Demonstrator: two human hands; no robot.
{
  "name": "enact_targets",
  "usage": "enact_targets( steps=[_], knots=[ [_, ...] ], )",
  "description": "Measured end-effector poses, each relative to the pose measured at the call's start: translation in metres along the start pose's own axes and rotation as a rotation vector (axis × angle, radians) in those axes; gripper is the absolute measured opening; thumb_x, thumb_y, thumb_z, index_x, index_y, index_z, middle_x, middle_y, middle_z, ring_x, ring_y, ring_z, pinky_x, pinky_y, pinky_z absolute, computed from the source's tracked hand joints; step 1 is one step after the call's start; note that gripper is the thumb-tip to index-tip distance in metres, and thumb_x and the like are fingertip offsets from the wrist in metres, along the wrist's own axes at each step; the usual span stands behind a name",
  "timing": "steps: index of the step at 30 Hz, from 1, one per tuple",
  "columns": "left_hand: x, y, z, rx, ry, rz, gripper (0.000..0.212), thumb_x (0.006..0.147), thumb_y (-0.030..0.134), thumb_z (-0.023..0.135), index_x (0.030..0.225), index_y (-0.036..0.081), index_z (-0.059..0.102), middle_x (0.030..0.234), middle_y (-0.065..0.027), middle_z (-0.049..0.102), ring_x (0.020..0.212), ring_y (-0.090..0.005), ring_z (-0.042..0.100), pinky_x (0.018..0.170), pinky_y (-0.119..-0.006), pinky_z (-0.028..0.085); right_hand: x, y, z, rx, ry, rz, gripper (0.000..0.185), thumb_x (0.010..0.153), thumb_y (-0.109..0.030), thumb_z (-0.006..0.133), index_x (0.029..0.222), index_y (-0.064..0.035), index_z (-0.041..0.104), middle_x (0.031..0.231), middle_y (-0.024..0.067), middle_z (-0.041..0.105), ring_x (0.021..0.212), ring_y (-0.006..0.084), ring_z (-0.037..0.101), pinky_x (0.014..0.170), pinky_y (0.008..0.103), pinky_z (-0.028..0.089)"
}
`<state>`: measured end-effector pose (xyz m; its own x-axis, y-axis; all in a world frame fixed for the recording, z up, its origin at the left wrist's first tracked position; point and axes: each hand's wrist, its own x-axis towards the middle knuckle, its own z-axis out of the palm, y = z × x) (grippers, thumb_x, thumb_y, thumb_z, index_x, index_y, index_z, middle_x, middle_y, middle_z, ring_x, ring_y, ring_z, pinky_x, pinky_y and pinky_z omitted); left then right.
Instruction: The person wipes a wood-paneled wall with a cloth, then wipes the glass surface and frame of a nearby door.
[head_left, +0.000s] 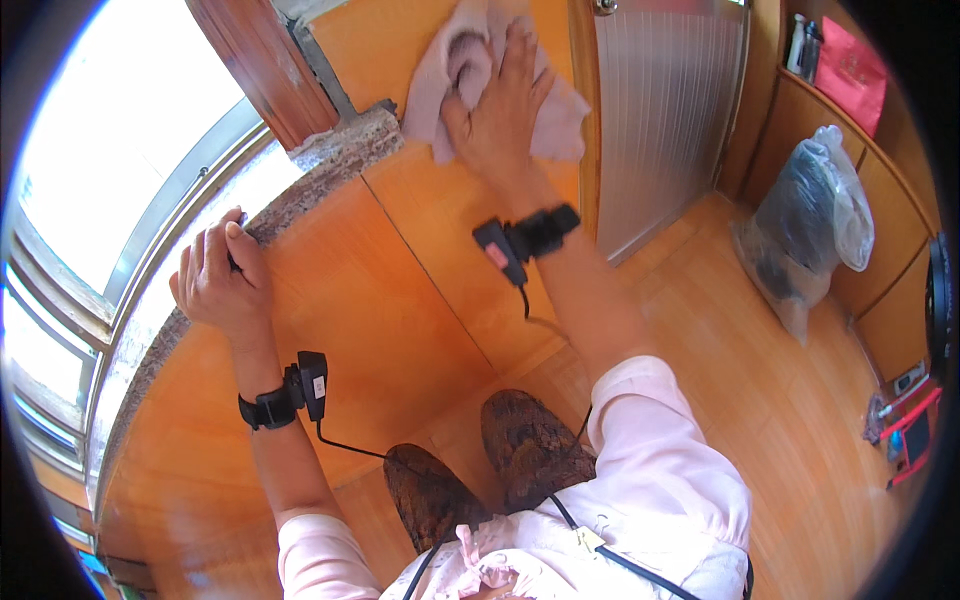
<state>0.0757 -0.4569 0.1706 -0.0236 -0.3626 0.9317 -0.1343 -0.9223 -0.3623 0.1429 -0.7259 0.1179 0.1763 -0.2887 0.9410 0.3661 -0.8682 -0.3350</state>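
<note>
My right hand (499, 112) lies with spread fingers on a pale pinkish-grey cloth (559, 120), pressing it flat against the orange wood wall panel (360, 45) beside the door frame. My left hand (225, 274) rests at the stone window sill (330, 169), its fingers curled around a small dark object (234, 262) that is mostly hidden. Each wrist wears a black strap with a small black device and a cable. Part of the cloth is bunched above my right thumb.
A window (127, 142) is at the left, with a reddish wooden post (262, 67). To the right are a ribbed translucent door (667, 112), a filled clear plastic bag (802, 217) on the wood floor (720, 390), a pink bag (851, 71) on a cabinet, and a red-framed item (915, 439).
</note>
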Motion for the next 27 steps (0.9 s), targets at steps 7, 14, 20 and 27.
enact_targets(
  steps=[7, 14, 20, 27],
  knots=[
    [-0.003, -0.009, -0.006, 0.009, -0.021, -0.041, 0.025, 0.088, 0.023, 0.047, 0.075, 0.016, 0.067, 0.063, 0.0053, 0.061, 0.058, -0.0092, 0.056, 0.051, -0.026, 0.035, -0.092, 0.017, 0.007, 0.316, -0.008, 0.121, 0.082, 0.071, -0.022, 0.058, 0.136, 0.0042, 0.015, 0.140, 0.0246, 0.019, 0.130, 0.0425, 0.015, 0.104, 0.0554, 0.004],
    [-0.002, -0.006, -0.004, -0.061, 0.022, -0.034, 0.020, 0.086, 0.022, 0.049, 0.075, 0.016, 0.065, 0.066, 0.0057, 0.062, 0.059, -0.0083, 0.056, 0.051, -0.025, 0.033, -0.175, 0.023, 0.000, 0.238, -0.252, 0.240, 0.089, 0.070, -0.022, 0.061, 0.135, 0.0084, 0.008, 0.140, 0.0282, 0.014, 0.130, 0.0437, 0.010, 0.103, 0.0565, 0.002],
    [-0.005, -0.006, -0.006, -0.057, -0.053, -0.058, 0.019, 0.087, 0.021, 0.049, 0.081, 0.015, 0.066, 0.068, 0.0035, 0.061, 0.062, -0.0112, 0.057, 0.056, -0.026, 0.037, 0.037, -0.011, -0.004, 0.157, -0.062, -0.010, 0.083, 0.073, -0.019, 0.056, 0.137, 0.0017, 0.008, 0.142, 0.0212, 0.012, 0.133, 0.0377, 0.007, 0.104, 0.0533, 0.001],
    [0.000, -0.003, -0.015, -0.124, -0.034, -0.095, 0.017, 0.086, 0.022, 0.050, 0.081, 0.014, 0.065, 0.072, 0.0029, 0.063, 0.064, -0.0125, 0.057, 0.057, -0.027, 0.038, -0.005, 0.024, 0.020, 0.433, 0.058, 0.179, 0.069, 0.078, -0.016, 0.055, 0.135, 0.0002, 0.019, 0.137, 0.0182, 0.026, 0.127, 0.0318, 0.026, 0.102, 0.0390, 0.024]
  ],
)
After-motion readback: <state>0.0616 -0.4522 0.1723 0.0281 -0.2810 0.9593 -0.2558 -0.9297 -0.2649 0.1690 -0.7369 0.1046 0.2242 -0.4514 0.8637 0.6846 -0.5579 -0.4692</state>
